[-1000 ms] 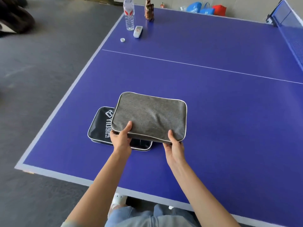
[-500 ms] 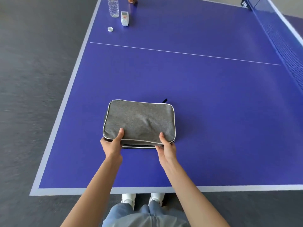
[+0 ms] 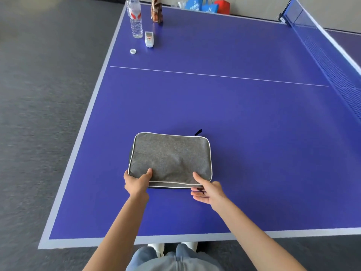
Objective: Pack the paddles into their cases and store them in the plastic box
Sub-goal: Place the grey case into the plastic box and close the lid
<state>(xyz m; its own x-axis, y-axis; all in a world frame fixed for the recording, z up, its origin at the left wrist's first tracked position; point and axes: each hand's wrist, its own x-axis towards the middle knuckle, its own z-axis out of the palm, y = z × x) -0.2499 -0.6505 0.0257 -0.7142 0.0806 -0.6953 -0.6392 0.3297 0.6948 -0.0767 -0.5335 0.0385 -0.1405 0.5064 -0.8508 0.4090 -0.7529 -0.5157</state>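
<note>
A grey paddle case [image 3: 172,156] with white piping lies flat on the blue table [image 3: 234,114], stacked squarely on a black case of which only a thin front edge [image 3: 168,187] and a black pull tab [image 3: 198,132] show. My left hand [image 3: 137,182] grips the near left corner of the stack, thumb on top. At the near right corner my right hand [image 3: 208,190] holds the stack's edge, with the thumb on the grey fabric and the fingers alongside the edge. No paddles and no plastic box are in view.
At the table's far left stand a water bottle [image 3: 135,18], a white remote [image 3: 149,39], a bottle cap [image 3: 133,51] and a brown packet [image 3: 156,11]. The net [image 3: 332,61] runs along the right. Blue and red bags [image 3: 207,5] sit on the floor beyond.
The grey case, first offset on the black case, now lies squarely over it and hides it. My right fingers have slipped down beside the stack's near edge.
</note>
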